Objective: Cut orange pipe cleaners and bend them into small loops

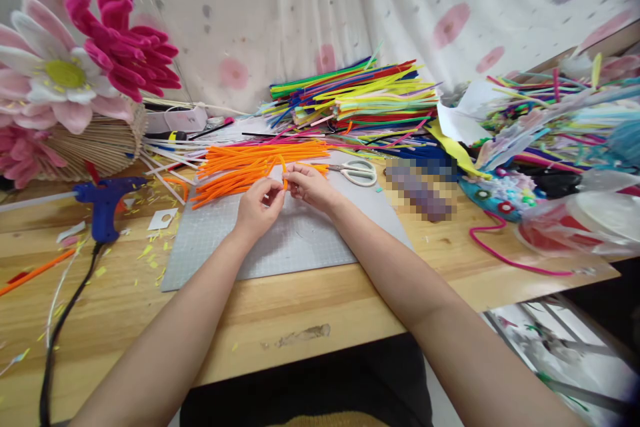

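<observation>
Between my two hands is an orange pipe cleaner point(285, 181), a short bent piece of it standing up above the fingertips. My left hand point(261, 205) pinches it from the left with thumb and finger. From the right, the fingers of my right hand point(309, 185) close on the same piece, nearly touching the left fingertips. Just behind the hands lies a thick bundle of orange pipe cleaners point(235, 163) on the grey cutting mat point(310, 257). Scissors point(357, 172) with pale handles rest on the mat to the right of my right hand.
A blue glue gun point(103, 203) with a black cord stands at left among yellow scraps. Fuzzy flowers point(65, 73) fill the back left. Multicoloured pipe cleaners point(350, 97) are piled at the back. A plastic-wrapped tub point(575, 220) sits at the right edge; a blurred patch point(423, 190) hides something.
</observation>
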Demonstrator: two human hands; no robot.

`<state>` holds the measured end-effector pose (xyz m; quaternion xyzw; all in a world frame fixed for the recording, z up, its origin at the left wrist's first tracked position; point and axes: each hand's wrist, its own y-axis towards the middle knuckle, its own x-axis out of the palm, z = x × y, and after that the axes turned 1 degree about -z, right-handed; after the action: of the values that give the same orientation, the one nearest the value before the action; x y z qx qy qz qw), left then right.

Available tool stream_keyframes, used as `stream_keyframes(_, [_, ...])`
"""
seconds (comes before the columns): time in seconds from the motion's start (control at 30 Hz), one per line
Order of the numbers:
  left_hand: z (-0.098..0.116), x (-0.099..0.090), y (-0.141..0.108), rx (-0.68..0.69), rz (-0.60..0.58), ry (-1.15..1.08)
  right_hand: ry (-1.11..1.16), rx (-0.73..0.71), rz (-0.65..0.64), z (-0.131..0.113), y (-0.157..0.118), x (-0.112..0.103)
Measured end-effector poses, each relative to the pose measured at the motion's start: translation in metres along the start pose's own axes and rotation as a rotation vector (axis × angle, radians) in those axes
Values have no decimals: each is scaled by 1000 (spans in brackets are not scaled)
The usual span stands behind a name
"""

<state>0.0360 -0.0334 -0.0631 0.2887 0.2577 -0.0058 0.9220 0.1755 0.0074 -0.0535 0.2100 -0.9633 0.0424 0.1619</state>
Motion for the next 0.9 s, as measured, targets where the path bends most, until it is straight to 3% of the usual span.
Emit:
stream_keyframes(0.23, [-12,4,-1,-99,-1,-164,27,13,9,1,3,0])
stream_keyframes(0.47, [-3,6,2,-286,14,-405,31,-65,-31,2,1,-1])
stream_keyframes(0.73, [1,8,6,-534,18,-572,-255,-214,-17,2,0,2])
stream_keyframes(0.9, [-3,5,5,-542,-42,-570,-277,-193,21,-1,0,1])
